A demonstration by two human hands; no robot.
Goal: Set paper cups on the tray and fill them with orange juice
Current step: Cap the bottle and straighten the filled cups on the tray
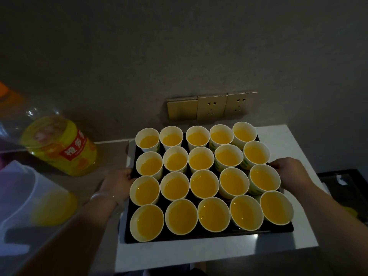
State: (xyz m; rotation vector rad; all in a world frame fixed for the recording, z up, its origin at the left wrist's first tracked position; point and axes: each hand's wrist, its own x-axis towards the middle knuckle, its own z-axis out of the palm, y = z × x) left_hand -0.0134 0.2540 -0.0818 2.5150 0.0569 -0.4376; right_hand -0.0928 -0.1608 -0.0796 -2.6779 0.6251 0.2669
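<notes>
Twenty paper cups (204, 184) on tray (209, 237), all holding orange juice. Left hand (119, 181), right hand (292, 170) grip tray's side edges. Filling looks finished.

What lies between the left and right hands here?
In the head view, the black tray packed with juice-filled paper cups fills the stretch between the left hand and right hand.

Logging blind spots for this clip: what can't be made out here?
Head view only.
1. Left hand and right hand: fingertips hidden behind tray edge and paper cups; grip unclear.
2. Juice bottle: blurred, top cut off by left frame edge.
3. Dark object at far right: too dim to identify.
</notes>
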